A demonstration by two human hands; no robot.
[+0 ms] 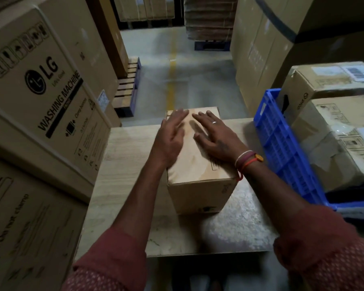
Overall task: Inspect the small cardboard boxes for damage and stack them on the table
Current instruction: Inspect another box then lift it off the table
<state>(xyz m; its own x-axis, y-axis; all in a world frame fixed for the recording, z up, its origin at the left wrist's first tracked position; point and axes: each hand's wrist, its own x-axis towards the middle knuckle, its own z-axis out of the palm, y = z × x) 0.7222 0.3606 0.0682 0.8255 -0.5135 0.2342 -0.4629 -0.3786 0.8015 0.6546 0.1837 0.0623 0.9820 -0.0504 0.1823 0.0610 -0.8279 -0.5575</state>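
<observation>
**Q:** Warehouse aisle, reading left to right: what surrounds the work surface?

**A:** LG washing machine cartons [40, 85] are stacked at the left. A pale wooden table [126, 185] stands in the centre. A blue plastic crate [282, 143] sits just beside the table's right edge, holding more cardboard boxes [332, 131]. Behind lies a concrete floor with a yellow floor line [172, 66].

**Q:** Where is the task item, and how are the hands set?

**A:** One small cardboard box [198, 164] stands on the table, its far end apparently past the table's far edge. The left hand [170, 135] is at the box's left top edge, fingers straight, gripping nothing; contact cannot be confirmed. The right hand [214, 135] lies flat on the top face, fingers spread, clasping nothing.

**Q:** What faults are likely from here?

**A:** Judgement only: forward pressure from flat palms may slide the box off the far edge. Dim light may hide dents or torn seams. A stack built off-centre on this base may lean toward the crate.
</observation>
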